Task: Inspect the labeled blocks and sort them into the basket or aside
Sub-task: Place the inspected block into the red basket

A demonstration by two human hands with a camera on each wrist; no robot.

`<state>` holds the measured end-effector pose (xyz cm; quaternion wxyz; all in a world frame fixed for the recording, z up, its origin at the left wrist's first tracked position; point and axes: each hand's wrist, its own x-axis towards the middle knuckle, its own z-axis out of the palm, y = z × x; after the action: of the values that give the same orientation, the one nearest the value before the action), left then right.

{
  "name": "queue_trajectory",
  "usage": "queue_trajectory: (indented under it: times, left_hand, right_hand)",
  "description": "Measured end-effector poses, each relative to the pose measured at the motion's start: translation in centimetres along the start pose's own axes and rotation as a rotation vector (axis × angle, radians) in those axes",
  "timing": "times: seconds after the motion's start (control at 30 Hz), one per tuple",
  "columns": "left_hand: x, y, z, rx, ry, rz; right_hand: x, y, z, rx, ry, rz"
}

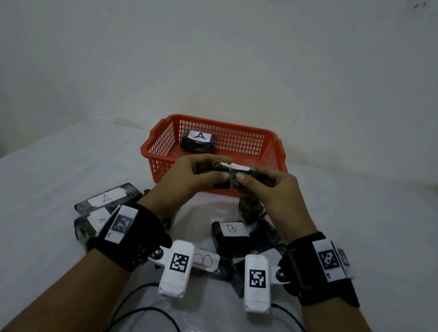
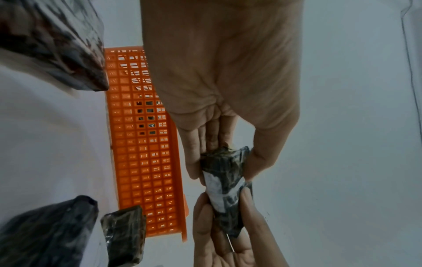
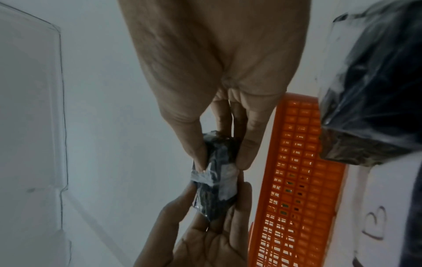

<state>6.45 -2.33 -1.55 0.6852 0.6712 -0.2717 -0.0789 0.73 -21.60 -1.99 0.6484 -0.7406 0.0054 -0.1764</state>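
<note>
Both hands hold one dark wrapped block [image 1: 232, 175] in the air just in front of the orange basket [image 1: 158, 142]. My left hand [image 1: 196, 174] pinches its left end and my right hand [image 1: 263, 186] pinches its right end. The block's white label faces up and away, so its letter is hidden. In the left wrist view the block [image 2: 224, 180] sits between thumb and fingers; the right wrist view shows the same block [image 3: 217, 180]. A block marked A [image 1: 198, 141] lies inside the basket.
Several wrapped blocks lie on the white table under my wrists: two marked A [image 1: 104, 201] at the left, two marked B [image 1: 230, 231] in the middle. Black cables [image 1: 150, 312] trail toward me. A white wall stands behind the basket.
</note>
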Motion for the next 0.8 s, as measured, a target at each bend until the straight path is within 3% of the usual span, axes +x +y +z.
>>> queue_trajectory:
  times: [0.13, 0.27, 0.4, 0.5, 0.67, 0.8]
  left_hand:
    - [-0.2, -0.4, 0.0, 0.03, 0.057, 0.088]
    - [-0.7, -1.0, 0.0, 0.077, 0.053, 0.131]
    - [-0.9, -1.3, 0.1, 0.107, -0.003, 0.112]
    - [-0.9, -1.4, 0.3, 0.027, -0.034, 0.021]
    - [-1.0, -1.7, 0.8, 0.013, 0.135, 0.014]
    - [-1.0, -1.6, 0.3, 0.013, 0.113, 0.01]
  right_hand:
    - [-0.2, 0.4, 0.2, -0.024, -0.019, -0.01]
    - [-0.4, 0.3, 0.4, 0.206, -0.094, 0.102]
    - [-0.4, 1.1, 0.7, 0.216, -0.028, 0.1]
    - [-0.6, 1.2, 0.5, 0.168, 0.013, 0.044]
    - [-0.5, 1.3, 0.4, 0.183, -0.038, 0.074]
    - [-0.5, 1.6, 0.3, 0.119, -0.008, 0.059]
